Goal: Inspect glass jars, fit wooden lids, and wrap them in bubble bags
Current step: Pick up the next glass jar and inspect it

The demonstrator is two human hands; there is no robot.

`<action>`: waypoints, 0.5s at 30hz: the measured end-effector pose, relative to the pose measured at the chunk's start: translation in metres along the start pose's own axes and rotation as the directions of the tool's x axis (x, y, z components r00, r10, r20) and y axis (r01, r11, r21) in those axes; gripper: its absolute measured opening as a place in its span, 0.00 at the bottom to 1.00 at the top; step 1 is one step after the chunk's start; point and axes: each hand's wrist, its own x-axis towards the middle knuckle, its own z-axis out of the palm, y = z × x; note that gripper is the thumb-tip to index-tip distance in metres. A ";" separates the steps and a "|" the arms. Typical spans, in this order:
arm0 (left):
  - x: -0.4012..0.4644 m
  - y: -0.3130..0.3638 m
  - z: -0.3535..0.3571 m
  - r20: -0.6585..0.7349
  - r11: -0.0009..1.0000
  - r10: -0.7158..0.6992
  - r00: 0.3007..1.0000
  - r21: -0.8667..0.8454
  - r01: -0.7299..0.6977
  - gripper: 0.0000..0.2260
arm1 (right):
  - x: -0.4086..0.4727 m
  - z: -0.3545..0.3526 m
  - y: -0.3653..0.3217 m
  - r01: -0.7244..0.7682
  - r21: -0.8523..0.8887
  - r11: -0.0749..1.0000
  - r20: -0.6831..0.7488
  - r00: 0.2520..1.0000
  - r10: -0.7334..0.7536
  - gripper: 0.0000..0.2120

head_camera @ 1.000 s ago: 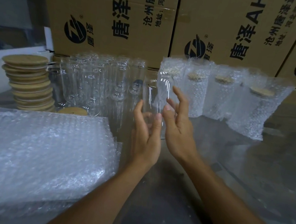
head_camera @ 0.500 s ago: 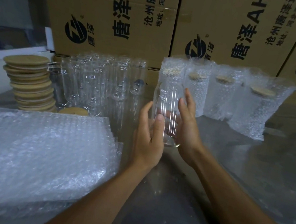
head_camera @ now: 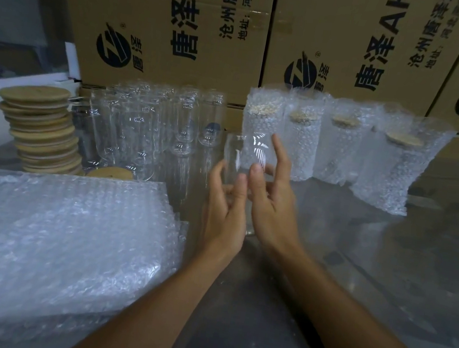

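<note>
I hold 1 clear glass jar (head_camera: 247, 158) between my left hand (head_camera: 224, 211) and right hand (head_camera: 272, 207), fingertips lightly cupping it above the table, long axis tilted leftward, and the stack of wooden lids (head_camera: 40, 127) sits far left, nearer my left hand.

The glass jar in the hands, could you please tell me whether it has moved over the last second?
Yes. The glass jar has tipped from upright half a second ago to leaning left, its mouth now left of the wrapped jars.
</note>
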 end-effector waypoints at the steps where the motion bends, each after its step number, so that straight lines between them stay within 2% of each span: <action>1: 0.001 0.000 -0.001 -0.015 1.000 -0.006 1.000 -0.005 0.006 0.30 | 0.001 0.001 -0.002 -0.004 0.010 1.000 0.015 1.000 0.004 0.28; 3: 0.002 0.000 -0.001 -0.036 1.000 -0.017 0.999 -0.019 0.016 0.30 | 0.005 -0.001 -0.004 -0.128 0.127 0.984 0.062 0.991 0.121 0.26; 5: 0.001 0.003 -0.001 -0.049 0.997 -0.045 0.998 -0.070 0.042 0.29 | 0.008 -0.006 -0.007 -0.317 0.270 0.909 0.143 0.947 0.287 0.27; 8: 0.000 0.006 0.000 -0.043 0.982 -0.084 0.996 -0.175 0.075 0.16 | 0.014 -0.011 -0.007 -0.500 0.402 0.767 0.250 0.866 0.433 0.30; 11: 0.002 0.006 -0.001 -0.008 0.960 -0.102 0.995 -0.263 0.096 0.10 | 0.012 -0.017 -0.008 -0.607 0.519 0.601 0.422 0.794 0.438 0.30; 13: 0.002 0.008 0.000 0.021 0.948 -0.121 0.992 -0.293 0.122 0.11 | 0.009 -0.021 -0.003 -0.620 0.526 0.583 0.465 0.783 0.413 0.28; 15: 0.002 0.010 0.001 0.051 0.948 -0.113 0.992 -0.293 0.123 0.12 | 0.010 -0.020 0.002 -0.597 0.533 0.599 0.440 0.801 0.406 0.26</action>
